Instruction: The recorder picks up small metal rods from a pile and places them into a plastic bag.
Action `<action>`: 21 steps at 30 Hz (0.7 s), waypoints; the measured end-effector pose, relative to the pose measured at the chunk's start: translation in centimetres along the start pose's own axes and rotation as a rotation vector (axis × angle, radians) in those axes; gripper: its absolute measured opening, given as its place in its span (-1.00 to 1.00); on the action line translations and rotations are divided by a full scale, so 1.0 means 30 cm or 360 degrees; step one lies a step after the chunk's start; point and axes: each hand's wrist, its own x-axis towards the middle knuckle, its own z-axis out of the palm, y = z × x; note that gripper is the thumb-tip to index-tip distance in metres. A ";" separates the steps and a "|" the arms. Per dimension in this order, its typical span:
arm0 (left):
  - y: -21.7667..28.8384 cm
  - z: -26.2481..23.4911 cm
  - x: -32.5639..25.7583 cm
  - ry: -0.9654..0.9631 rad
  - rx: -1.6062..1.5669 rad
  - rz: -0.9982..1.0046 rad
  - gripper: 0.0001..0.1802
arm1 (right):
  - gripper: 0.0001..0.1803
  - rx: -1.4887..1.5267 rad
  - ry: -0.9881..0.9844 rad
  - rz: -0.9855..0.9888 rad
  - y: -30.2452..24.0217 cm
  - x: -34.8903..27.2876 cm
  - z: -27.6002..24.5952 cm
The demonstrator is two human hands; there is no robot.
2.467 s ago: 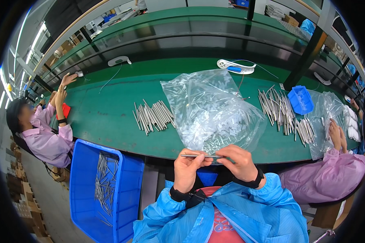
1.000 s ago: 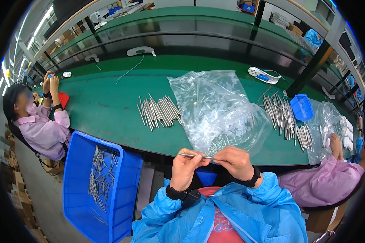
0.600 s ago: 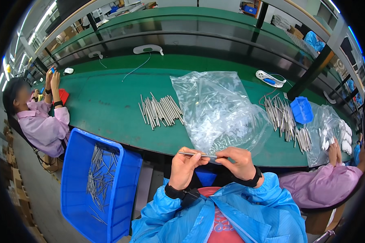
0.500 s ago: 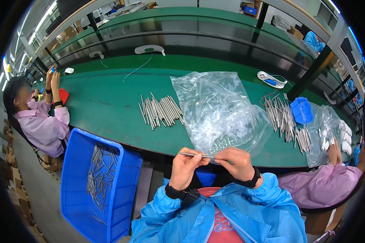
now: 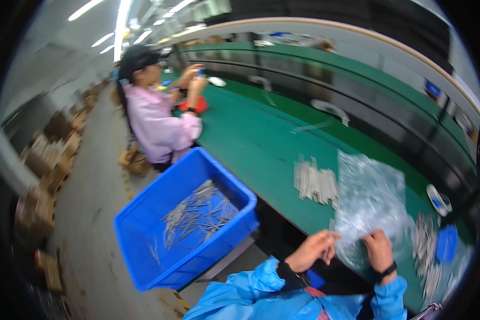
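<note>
Head view, turned toward the person's left. Left hand (image 5: 313, 249), fingers pinched shut on a thin metal rod (image 5: 328, 246) that stands nearly upright at the near edge of the green workbench (image 5: 261, 144). Right hand (image 5: 377, 249), curled, with its fingertips against the lower edge of a clear plastic bag (image 5: 370, 200) that lies on the bench; whether it grips the bag or only touches it cannot be told. Loose pile of metal rods (image 5: 316, 182) just left of the bag; further rods (image 5: 425, 246) and a small blue tray (image 5: 446, 243) to the bag's right. Blue plastic crate (image 5: 160, 250), on the person's left below bench height, containing scattered rods. Co-worker in a pink smock (image 5: 157, 125) seated farther along the bench, both hands raised.
</note>
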 end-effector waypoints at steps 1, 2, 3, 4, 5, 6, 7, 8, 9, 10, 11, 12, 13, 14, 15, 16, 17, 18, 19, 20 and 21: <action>-0.027 -0.020 -0.004 -0.0038 0.0053 0.0103 -0.62 | -0.82 -0.0041 -0.0035 -0.0034 -0.012 0.016 0.011; -0.050 -0.041 -0.013 -0.0004 -0.0040 0.0116 -0.61 | -0.84 -0.0031 -0.0090 -0.0082 -0.032 0.041 0.014; -0.065 -0.049 -0.017 -0.0003 -0.0149 0.0113 -0.60 | -0.87 -0.0089 -0.0152 -0.0105 -0.049 0.058 0.008; -0.070 -0.048 -0.014 -0.0039 -0.0140 0.0094 -0.59 | -0.89 -0.0105 -0.0138 -0.0116 -0.033 0.045 0.014; -0.064 -0.046 -0.014 -0.0079 -0.0126 0.0069 -0.59 | -0.91 -0.0118 -0.0120 -0.0121 -0.014 0.035 0.022; -0.058 -0.038 -0.023 -0.0063 -0.0089 0.0055 -0.59 | -0.92 -0.0108 -0.0106 -0.0142 -0.010 0.031 0.029; -0.062 -0.038 -0.023 -0.0064 -0.0055 0.0076 -0.60 | -0.92 -0.0099 -0.0091 -0.0157 -0.008 0.030 0.034; -0.070 -0.042 -0.017 -0.0069 -0.0020 0.0092 -0.60 | -0.91 -0.0090 -0.0074 -0.0165 -0.008 0.035 0.034; -0.076 -0.042 -0.010 -0.0080 0.0021 0.0099 -0.61 | -0.91 -0.0076 -0.0074 -0.0156 -0.009 0.040 0.029; -0.082 -0.038 -0.008 -0.0059 0.0049 0.0119 -0.62 | -0.90 -0.0063 -0.0073 -0.0142 -0.014 0.041 0.021; -0.088 -0.033 -0.008 -0.0042 0.0076 0.0135 -0.62 | -0.88 -0.0052 -0.0071 -0.0122 -0.019 0.039 0.013; -0.092 -0.030 -0.010 -0.0020 0.0104 0.0146 -0.63 | -0.89 0.0030 -0.0022 -0.0118 -0.021 0.037 0.008; -0.093 -0.030 -0.013 -0.0026 0.0156 0.0153 -0.64 | -0.89 0.0109 0.0028 -0.0108 -0.024 0.031 0.003; -0.091 -0.031 -0.013 -0.0038 0.0209 0.0156 -0.65 | -0.89 0.0185 0.0080 -0.0091 -0.027 0.022 -0.004; -0.086 -0.023 -0.019 -0.0050 0.0258 0.0145 -0.66 | -0.90 0.0309 0.0064 0.0031 -0.029 0.006 -0.009; -0.078 -0.011 -0.020 -0.0080 0.0322 0.0174 -0.68 | -0.91 0.0428 0.0055 0.0163 -0.031 -0.009 -0.018; -0.065 0.002 -0.017 -0.0122 0.0387 0.0198 -0.69 | -0.92 0.0543 0.0055 0.0305 -0.034 -0.025 -0.033; -0.049 0.026 -0.012 -0.0176 0.0450 0.0195 -0.70 | -0.94 0.0577 0.0180 0.0313 -0.044 -0.035 -0.048; -0.043 0.051 -0.001 -0.0131 0.0486 0.0187 -0.73 | -0.93 0.0663 0.0291 0.0404 -0.054 -0.049 -0.058; -0.024 0.068 0.002 -0.0068 0.0674 0.0266 -0.74 | -0.91 0.0699 0.0355 0.0383 -0.065 -0.050 -0.076; -0.025 0.079 0.007 -0.0039 0.0777 0.0330 -0.75 | -0.88 0.0792 0.0386 0.0431 -0.069 -0.053 -0.076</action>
